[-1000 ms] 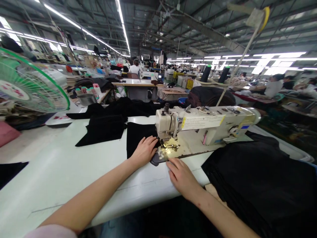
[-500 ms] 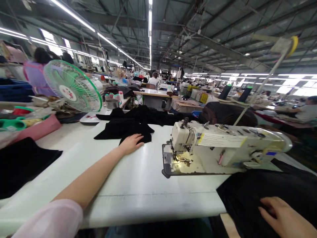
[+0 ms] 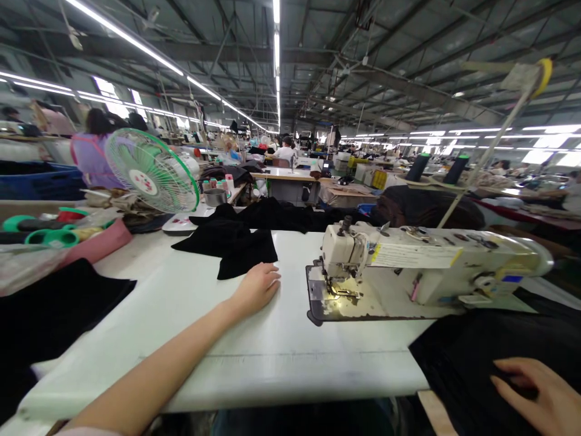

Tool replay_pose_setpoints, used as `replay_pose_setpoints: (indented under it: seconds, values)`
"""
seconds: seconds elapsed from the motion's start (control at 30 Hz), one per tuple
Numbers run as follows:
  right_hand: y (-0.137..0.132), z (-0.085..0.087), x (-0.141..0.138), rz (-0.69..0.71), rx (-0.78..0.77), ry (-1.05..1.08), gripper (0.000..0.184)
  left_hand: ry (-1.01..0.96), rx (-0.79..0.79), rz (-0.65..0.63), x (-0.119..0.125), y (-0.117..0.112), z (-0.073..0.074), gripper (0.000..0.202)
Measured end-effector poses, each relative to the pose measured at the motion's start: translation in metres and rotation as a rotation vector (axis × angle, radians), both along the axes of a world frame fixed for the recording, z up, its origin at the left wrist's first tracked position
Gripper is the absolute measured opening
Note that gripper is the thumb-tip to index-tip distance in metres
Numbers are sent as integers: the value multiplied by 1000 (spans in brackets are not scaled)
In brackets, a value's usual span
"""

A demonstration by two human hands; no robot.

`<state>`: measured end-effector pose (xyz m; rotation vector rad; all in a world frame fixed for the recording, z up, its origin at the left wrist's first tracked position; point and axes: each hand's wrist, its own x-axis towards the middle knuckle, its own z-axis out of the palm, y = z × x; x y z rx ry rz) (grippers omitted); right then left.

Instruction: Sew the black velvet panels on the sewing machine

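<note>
The left hand (image 3: 255, 289) lies low over the pale bench (image 3: 318, 363), left of the sewing machine (image 3: 347, 251); its fingers are released and loosely spread, the tips just beside the near right corner of a small black cloth piece (image 3: 247, 251), which lies flat toward the far edge; whether they touch it is hard to tell. The right hand (image 3: 535, 393) is over the black cloth stack (image 3: 472, 345) at the near right corner of the bench; its thumb and fingers are curled with a gap between them, and I cannot tell whether they grasp a layer.

The cloth looks soft, limp and matt; a single piece should be light, unlikely to slip or break, though the stack together would be heavier and its layers may cling; the free left corner of the stack seems the best place to pinch one layer, with the small piece better taken by its near edge. More black cloth (image 3: 290, 213) is heaped along the far edge.
</note>
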<state>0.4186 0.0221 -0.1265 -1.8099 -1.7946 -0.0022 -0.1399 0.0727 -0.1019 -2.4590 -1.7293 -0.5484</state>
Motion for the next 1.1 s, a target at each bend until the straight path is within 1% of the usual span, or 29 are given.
replay_pose_setpoints:
  seconds: [0.07, 0.1, 0.17, 0.23, 0.3, 0.37, 0.43, 0.5, 0.57, 0.6, 0.63, 0.67, 0.7, 0.73, 0.77, 0.8, 0.83, 0.9, 0.93, 0.97, 1.0, 1.03, 1.1]
  values:
    - [-7, 16, -22, 52, -103, 25, 22, -9, -17, -100, 22, -15, 5, 27]
    - [-10, 25, -32, 52, -127, 36, 21, -18, -25, -154, 33, -22, 8, 26]
    - [-14, 40, -45, -8, -116, 125, 19, -43, -36, -261, 52, -33, 15, 26]
    - [-14, 52, -46, -85, -116, 341, 15, -77, -48, -357, 64, -42, 21, 26]
    - [-15, 60, -38, -182, -92, 453, 20, -119, -69, -425, 70, -47, 22, 26]
    - [-17, 67, -32, -257, -49, 532, 30, -178, -101, -458, 73, -46, 18, 24]
    - [-23, 75, -38, -248, -26, 602, 36, -247, -139, -449, 81, -46, 14, 25]
    - [-32, 84, -62, -148, -52, 656, 36, -326, -166, -423, 96, -51, 14, 34]
    - [-43, 94, -98, 15, -129, 702, 35, -430, -164, -416, 118, -62, 22, 56]
    - [-49, 99, -118, 120, -193, 730, 34, -490, -159, -431, 130, -68, 29, 71]
    - [-55, 103, -136, 255, -294, 772, 35, -548, -166, -456, 142, -73, 37, 84]
    - [-61, 107, -152, 404, -429, 833, 36, -605, -190, -484, 153, -76, 45, 90]
    - [-65, 110, -165, 527, -555, 902, 38, -658, -243, -507, 163, -78, 53, 84]
    - [-68, 113, -175, 605, -657, 985, 41, -712, -316, -513, 170, -79, 61, 66]
    - [-71, 114, -180, 634, -713, 1078, 45, -772, -393, -494, 175, -79, 68, 44]
    - [-73, 116, -183, 620, -715, 1167, 50, -842, -458, -446, 177, -78, 74, 29]
    - [-74, 116, -183, 587, -684, 1248, 56, -921, -503, -376, 175, -77, 80, 25]
    - [-80, 117, -178, 562, -568, 1353, 75, -1082, -518, -219, 165, -78, 91, 27]
    - [-83, 116, -175, 592, -509, 1363, 83, -1143, -502, -153, 158, -80, 96, 28]
    - [-86, 116, -173, 629, -461, 1345, 87, -1183, -486, -103, 149, -82, 101, 29]
    - [-88, 115, -171, 648, -431, 1311, 85, -1206, -472, -67, 140, -84, 106, 31]
    - [-89, 114, -172, 652, -415, 1271, 79, -1215, -456, -43, 131, -86, 110, 32]
    - [-83, 110, -177, 620, -421, 1201, 59, -1203, -449, -18, 114, -85, 116, 35]
